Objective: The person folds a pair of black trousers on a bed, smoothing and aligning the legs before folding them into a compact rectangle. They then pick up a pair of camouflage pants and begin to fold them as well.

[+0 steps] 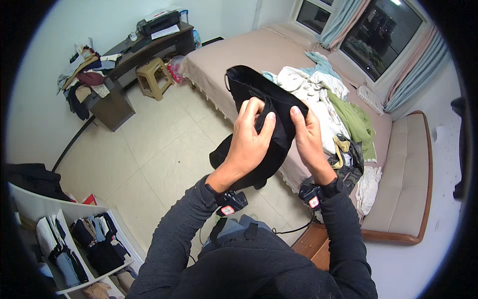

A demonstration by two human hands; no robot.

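Observation:
A black cloth item (276, 149), perhaps trousers or a bag, hangs between my two hands above the floor beside the bed. My left hand (248, 136) pinches a dark strap or fold on its front between thumb and fingers. At the upper right rim of the cloth, my right hand (308, 130) grips the edge, thumb on the near side. The opening of the cloth faces up and away from me, with a thin loop at its far left end. Both wrists wear bands with small dark devices.
The bed (224, 56) bears heaped clothes, including a green garment (353, 119). A plastic stool (151, 78) stands near the desk (145, 52), which holds a printer (158, 24) and piled clothes. Lower left is an open wardrobe (119, 231) with folded clothes. A padded headboard (399, 179) stands at right.

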